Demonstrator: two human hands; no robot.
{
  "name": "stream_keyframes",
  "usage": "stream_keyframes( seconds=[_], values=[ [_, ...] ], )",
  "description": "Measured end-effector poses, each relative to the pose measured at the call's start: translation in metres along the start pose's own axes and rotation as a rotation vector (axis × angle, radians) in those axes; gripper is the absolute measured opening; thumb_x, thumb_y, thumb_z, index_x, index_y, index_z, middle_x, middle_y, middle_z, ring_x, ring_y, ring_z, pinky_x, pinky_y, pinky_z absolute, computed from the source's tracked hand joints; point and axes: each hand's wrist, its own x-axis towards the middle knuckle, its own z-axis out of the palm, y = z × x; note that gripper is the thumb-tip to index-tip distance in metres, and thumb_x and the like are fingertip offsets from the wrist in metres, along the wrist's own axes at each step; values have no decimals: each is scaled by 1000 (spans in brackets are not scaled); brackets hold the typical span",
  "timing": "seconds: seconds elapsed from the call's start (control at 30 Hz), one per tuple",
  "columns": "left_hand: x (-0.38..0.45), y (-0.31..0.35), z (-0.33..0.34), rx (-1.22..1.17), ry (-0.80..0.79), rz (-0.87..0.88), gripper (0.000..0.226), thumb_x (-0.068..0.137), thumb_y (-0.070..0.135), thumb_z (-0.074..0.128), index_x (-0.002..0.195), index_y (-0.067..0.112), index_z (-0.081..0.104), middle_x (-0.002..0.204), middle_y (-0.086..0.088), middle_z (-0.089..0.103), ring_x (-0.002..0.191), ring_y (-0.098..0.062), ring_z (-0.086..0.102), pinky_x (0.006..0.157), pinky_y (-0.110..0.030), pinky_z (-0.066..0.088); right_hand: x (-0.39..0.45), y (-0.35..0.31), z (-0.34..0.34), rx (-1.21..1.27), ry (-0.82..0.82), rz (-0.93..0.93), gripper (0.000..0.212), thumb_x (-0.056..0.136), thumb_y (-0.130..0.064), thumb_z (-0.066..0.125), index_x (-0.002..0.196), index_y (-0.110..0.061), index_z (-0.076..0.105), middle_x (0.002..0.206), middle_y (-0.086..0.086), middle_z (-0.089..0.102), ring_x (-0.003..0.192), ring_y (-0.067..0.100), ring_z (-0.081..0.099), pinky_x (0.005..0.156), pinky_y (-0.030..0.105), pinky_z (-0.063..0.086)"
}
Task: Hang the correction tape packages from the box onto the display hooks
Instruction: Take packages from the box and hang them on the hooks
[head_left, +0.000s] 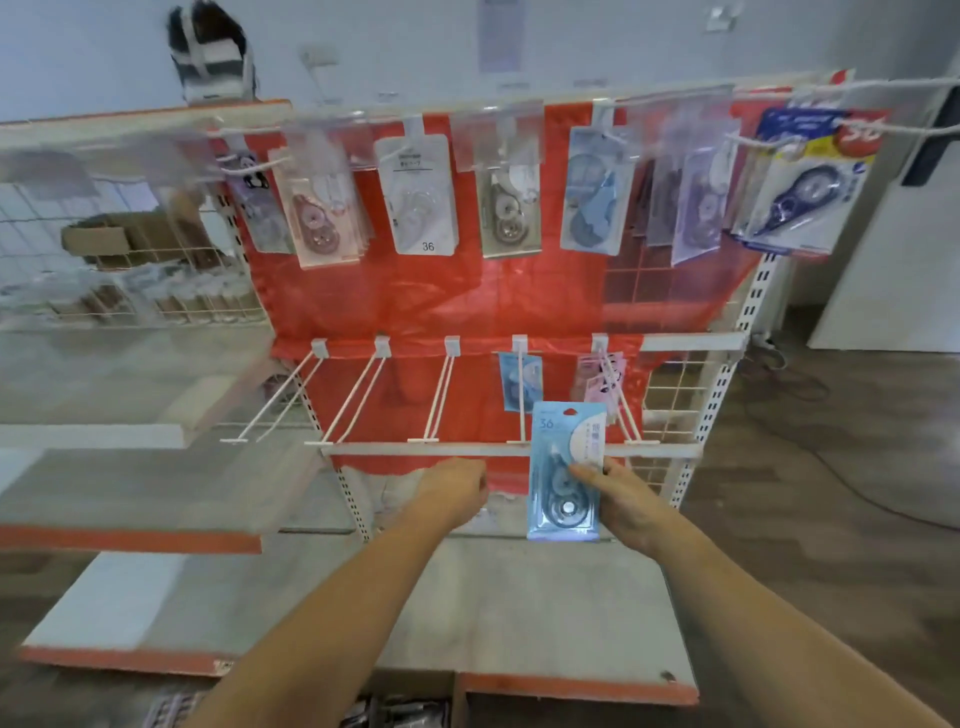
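My right hand (626, 501) grips a light blue correction tape package (563, 470) upright, its top hole just below the front tip of a lower white display hook (521, 400). That hook carries one matching blue package (521, 382) at its back. The hook to its right (621, 400) holds pink packages (597, 382). My left hand (452, 493) hovers beside the blue package with curled fingers, holding nothing. Three lower hooks to the left (358, 397) are bare. The box (400, 714) shows at the bottom edge, partly hidden by my arms.
The upper row carries several hanging packages (421, 195) against a red backing sheet (441, 301). A grey shelf board (467, 597) lies below the hooks. Wire baskets (130, 270) stand at the left, and cables cross the floor at the right.
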Motion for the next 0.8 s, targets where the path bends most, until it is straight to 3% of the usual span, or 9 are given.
stream_keyframes(
  seconds=[0.1,0.3,0.63,0.8],
  values=[
    [3,-6,25,15,-52,11,28,94,20,42,113,14,62,118,-9,64,110,-28,58,91,-35,47,-3,31,-6,-18,46,60,27,83,-11,61,109,-5,60,90,3,74,78,16,71,62,25,55],
    [20,-16,68,82,-113,33,28,95,19,40,112,15,62,118,-8,64,110,-29,59,88,-35,47,22,74,-14,-110,98,135,24,85,-3,62,109,-6,62,100,9,72,87,23,70,75,33,57],
    [39,-43,124,106,-241,43,30,97,22,35,116,15,57,120,-8,61,111,-26,57,86,-34,46,88,93,-14,-153,251,35,22,84,-3,66,104,-11,65,101,7,71,95,25,66,91,41,52],
    [44,-53,145,84,-285,27,29,98,24,35,117,17,57,118,-5,62,110,-23,57,87,-33,46,102,94,-13,-199,312,-3,25,84,-7,68,109,-8,65,101,6,71,93,23,67,86,36,54]
  ],
)
